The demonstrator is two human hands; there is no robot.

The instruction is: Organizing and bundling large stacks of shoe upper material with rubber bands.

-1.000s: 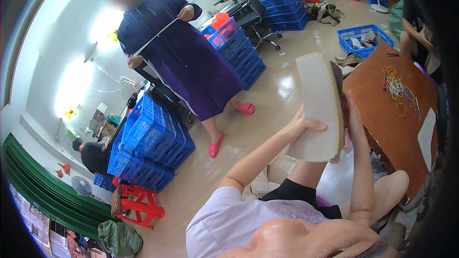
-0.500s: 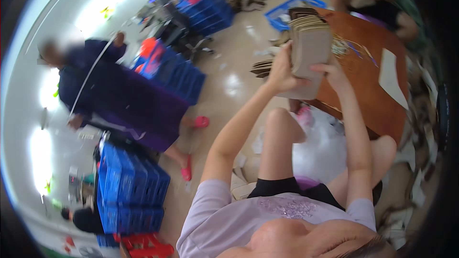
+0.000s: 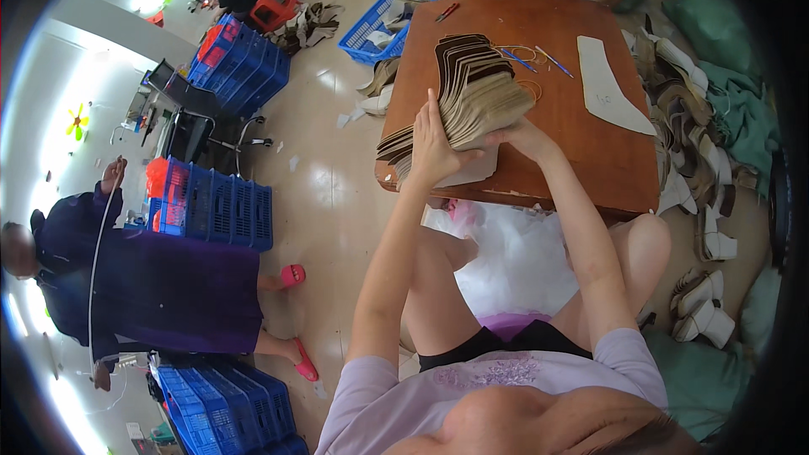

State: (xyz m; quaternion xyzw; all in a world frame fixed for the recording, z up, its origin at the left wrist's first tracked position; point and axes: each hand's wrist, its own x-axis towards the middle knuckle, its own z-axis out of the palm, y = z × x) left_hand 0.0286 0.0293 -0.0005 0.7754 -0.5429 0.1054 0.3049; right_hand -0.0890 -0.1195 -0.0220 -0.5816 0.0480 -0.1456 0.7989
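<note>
The brown surface [image 3: 598,170] stands before me, a blue basket [image 3: 365,56] beside its far left corner. Over its near left part I have a fanned stack of pieces [image 3: 476,101], left hand [image 3: 436,152] and right hand [image 3: 526,137] clamped on either side. A pen [image 3: 554,62] lies right of the stack.

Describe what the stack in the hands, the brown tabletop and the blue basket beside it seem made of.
Stack: probably fabric or synthetic leather, matt; its fanned edges show thin dark and beige layers, exact material unclear.
Brown tabletop: likely wood or veneered board, perhaps varnished, judging by its smooth reddish-brown surface.
Blue basket: likely moulded plastic, smooth, from its uniform colour and openwork walls.
</note>
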